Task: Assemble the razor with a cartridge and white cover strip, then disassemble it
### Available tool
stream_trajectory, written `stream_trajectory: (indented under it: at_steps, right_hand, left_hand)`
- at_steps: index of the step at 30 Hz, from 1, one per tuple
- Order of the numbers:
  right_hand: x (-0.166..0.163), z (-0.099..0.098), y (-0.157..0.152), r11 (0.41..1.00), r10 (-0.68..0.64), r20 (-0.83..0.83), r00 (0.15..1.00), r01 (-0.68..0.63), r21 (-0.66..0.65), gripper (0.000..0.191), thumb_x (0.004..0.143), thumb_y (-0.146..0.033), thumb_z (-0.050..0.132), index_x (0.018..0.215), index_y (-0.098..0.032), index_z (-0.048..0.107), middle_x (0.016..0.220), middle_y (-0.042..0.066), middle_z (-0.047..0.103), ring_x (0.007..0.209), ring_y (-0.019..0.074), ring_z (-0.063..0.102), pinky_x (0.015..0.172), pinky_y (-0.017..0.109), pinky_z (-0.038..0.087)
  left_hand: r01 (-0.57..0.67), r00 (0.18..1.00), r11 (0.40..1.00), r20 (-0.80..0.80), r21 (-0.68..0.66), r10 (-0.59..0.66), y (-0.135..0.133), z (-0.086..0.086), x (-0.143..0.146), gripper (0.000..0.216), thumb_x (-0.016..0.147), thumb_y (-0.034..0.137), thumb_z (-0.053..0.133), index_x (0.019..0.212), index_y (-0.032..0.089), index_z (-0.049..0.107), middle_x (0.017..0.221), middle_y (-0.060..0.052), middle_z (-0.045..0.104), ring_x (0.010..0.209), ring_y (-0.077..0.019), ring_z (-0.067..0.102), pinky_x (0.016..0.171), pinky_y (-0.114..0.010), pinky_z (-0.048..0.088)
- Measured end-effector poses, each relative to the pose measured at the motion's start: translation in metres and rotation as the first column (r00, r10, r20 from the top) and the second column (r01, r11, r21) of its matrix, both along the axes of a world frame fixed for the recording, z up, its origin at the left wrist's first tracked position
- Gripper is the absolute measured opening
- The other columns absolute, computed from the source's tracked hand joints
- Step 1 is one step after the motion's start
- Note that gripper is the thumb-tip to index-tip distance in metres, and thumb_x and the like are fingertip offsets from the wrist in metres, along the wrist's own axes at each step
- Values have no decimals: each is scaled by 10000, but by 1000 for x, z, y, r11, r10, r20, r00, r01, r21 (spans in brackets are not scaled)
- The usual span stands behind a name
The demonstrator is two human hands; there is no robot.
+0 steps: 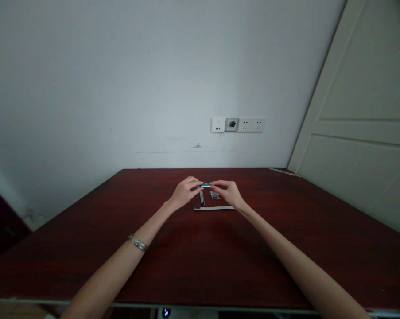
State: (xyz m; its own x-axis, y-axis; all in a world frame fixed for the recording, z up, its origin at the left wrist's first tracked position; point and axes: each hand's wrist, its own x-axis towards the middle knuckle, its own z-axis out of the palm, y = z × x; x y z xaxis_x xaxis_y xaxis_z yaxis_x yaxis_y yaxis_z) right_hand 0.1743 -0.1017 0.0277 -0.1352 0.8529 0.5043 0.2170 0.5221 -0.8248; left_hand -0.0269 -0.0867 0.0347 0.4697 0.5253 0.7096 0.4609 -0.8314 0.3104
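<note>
Between my two hands is a small, thin, flat piece with a green and white edge (pixel 205 185), held just above the tabletop. My left hand (pixel 185 190) pinches its left end between thumb and fingers. The right end sits in a like pinch of my right hand (pixel 229 192). Below the hands lies a short dark-and-silver stick-like item (pixel 202 198). Beside it is a small flat packet (pixel 215 195) with dark and reddish print, partly behind my right thumb. Closer to me, a long pale strip with a dark left end (pixel 216 208) lies crosswise, its right end reaching my right wrist.
The dark red wooden table (pixel 193 257) runs back to a white wall. Wall sockets (pixel 251 125) and a switch plate (pixel 217 125) are set above its far edge. A pale panelled door (pixel 362 133) borders the right side. A thin strip (pixel 284 172) lies at the far right corner.
</note>
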Motion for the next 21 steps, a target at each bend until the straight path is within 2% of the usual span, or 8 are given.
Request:
stream_trajectory:
  at_steps: [3, 5, 7, 10, 12, 18, 21]
  right_hand:
    - [1, 0, -1, 1000, -4, 38, 999, 4, -4, 368, 698, -465, 611, 847, -140, 699, 746, 64, 683, 400, 93, 514, 395, 239, 447]
    - [2, 0, -1, 999, -16, 87, 996, 13, 38, 356, 726, -457, 589, 858, -145, 697, 772, 71, 682, 438, 108, 539, 422, 249, 456]
    - [4, 0, -1, 987, -43, 176, 983, 15, 157, 299, 756, -418, 578, 866, -168, 698, 807, 74, 680, 571, 144, 590, 510, 266, 485]
    - [9, -1, 2, 935, -103, 324, 941, -19, 355, 204, 779, -346, 588, 889, -213, 696, 822, 65, 675, 792, 188, 590, 682, 301, 490]
    - [11, -2, 4, 911, -129, 371, 920, -38, 411, 185, 794, -329, 581, 903, -228, 690, 829, 62, 673, 831, 193, 574, 721, 310, 478]
    - [18, -1, 15, 899, -152, 410, 900, -46, 435, 173, 809, -318, 568, 896, -229, 688, 851, 52, 676, 846, 187, 567, 755, 307, 456]
    - [30, 2, 29, 922, -153, 449, 881, -36, 384, 166, 784, -313, 593, 865, -213, 698, 847, 45, 683, 832, 181, 582, 770, 302, 445]
  left_hand:
    - [-5, 1000, 999, -25, 32, 5, 0, 0, 0, 227, 837, 298, 523, 969, 187, 670, 897, -83, 633, 864, -173, 545, 777, -308, 441]
    - [-3, 1000, 999, -31, 34, 4, 0, 0, 0, 223, 837, 296, 523, 961, 188, 674, 885, -84, 637, 856, -177, 543, 779, -313, 436]
    - [5, 1000, 1000, -28, 27, -4, 0, -1, -1, 220, 836, 292, 524, 957, 188, 675, 881, -85, 639, 854, -181, 541, 776, -316, 434]
    - [4, 999, 1000, -37, 21, -4, 0, -2, 0, 218, 839, 293, 518, 944, 184, 675, 888, -86, 639, 859, -182, 541, 782, -315, 432]
    - [-7, 998, 1000, -55, 24, 8, 0, -3, 2, 217, 842, 295, 512, 936, 185, 673, 891, -83, 638, 864, -181, 541, 788, -312, 431]
    - [-40, 995, 999, -94, 20, 42, -1, -4, 4, 249, 824, 321, 542, 1009, 190, 643, 937, -75, 630, 889, -181, 537, 791, -300, 434]
    - [-88, 990, 996, -113, 7, 89, 2, -5, 1, 287, 815, 358, 550, 1037, 194, 629, 960, -66, 624, 889, -177, 540, 782, -299, 443]
